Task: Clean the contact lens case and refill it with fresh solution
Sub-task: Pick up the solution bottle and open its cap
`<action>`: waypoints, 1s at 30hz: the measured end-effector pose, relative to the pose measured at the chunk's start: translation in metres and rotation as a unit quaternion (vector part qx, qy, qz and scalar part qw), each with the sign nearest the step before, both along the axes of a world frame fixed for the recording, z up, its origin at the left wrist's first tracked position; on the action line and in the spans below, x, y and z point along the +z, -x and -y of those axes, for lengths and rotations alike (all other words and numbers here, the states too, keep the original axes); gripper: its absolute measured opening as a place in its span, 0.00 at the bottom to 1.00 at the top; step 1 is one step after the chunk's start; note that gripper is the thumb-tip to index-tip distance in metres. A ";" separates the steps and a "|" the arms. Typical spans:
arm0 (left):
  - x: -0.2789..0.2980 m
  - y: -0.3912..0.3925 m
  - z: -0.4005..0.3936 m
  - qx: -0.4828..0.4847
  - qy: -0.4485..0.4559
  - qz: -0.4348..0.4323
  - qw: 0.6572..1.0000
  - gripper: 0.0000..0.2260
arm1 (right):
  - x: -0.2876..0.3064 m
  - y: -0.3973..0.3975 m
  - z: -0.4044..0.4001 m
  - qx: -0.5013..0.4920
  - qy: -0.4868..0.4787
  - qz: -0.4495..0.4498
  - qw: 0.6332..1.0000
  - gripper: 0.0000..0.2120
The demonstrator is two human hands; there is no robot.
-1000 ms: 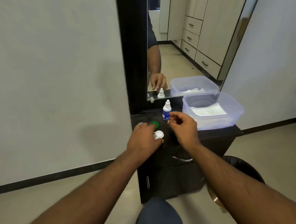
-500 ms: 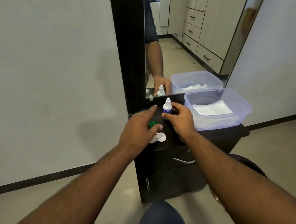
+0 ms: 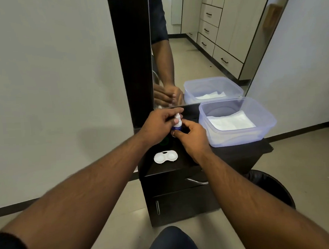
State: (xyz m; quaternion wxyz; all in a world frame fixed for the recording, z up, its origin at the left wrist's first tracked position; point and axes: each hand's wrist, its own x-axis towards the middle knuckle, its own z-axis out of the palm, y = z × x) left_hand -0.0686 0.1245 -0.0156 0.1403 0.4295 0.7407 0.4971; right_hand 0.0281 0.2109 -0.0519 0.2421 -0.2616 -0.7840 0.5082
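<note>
Small white solution bottle [image 3: 178, 125] with a blue label, upright above the back part of the dark cabinet top [image 3: 239, 154], just in front of the mirror [image 3: 202, 44]. Right hand [image 3: 193, 140] wrapped around the bottle's lower body, fingers curled over the label. Left hand [image 3: 159, 127] closed on the bottle's upper part, thumb and fingertips pinching at the white cap. Whether the bottle's base touches the cabinet top or hangs just clear of it: cannot tell, hidden by the right hand. White contact lens case [image 3: 165, 157], both wells uncovered, flat on the cabinet top nearer the front edge than the bottle, to the bottle's left and apart from both hands. Faint green round shape [image 3: 164, 142] on the cabinet top between the bottle and the case, under the left wrist, too dim to identify. Clear plastic tub [image 3: 236, 136] to the right of the bottle, close beside the right hand, with a folded white cloth [image 3: 229, 122] lying inside. Both hands and the tub repeated in the mirror behind the bottle.
</note>
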 end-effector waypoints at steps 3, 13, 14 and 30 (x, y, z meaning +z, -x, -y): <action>-0.002 -0.003 0.000 0.047 -0.019 -0.032 0.998 0.14 | 0.000 0.001 0.001 -0.002 -0.010 0.002 1.000 0.19; -0.006 -0.023 -0.004 0.168 -0.070 -0.118 0.976 0.16 | 0.012 -0.003 0.006 -0.004 -0.027 0.035 0.999 0.18; -0.007 -0.024 -0.004 0.182 -0.075 -0.137 0.971 0.16 | 0.014 -0.004 0.006 -0.008 -0.029 0.044 0.999 0.17; -0.015 -0.029 0.000 0.167 -0.091 -0.138 0.972 0.22 | 0.013 -0.005 0.010 -0.005 -0.010 -0.009 1.000 0.09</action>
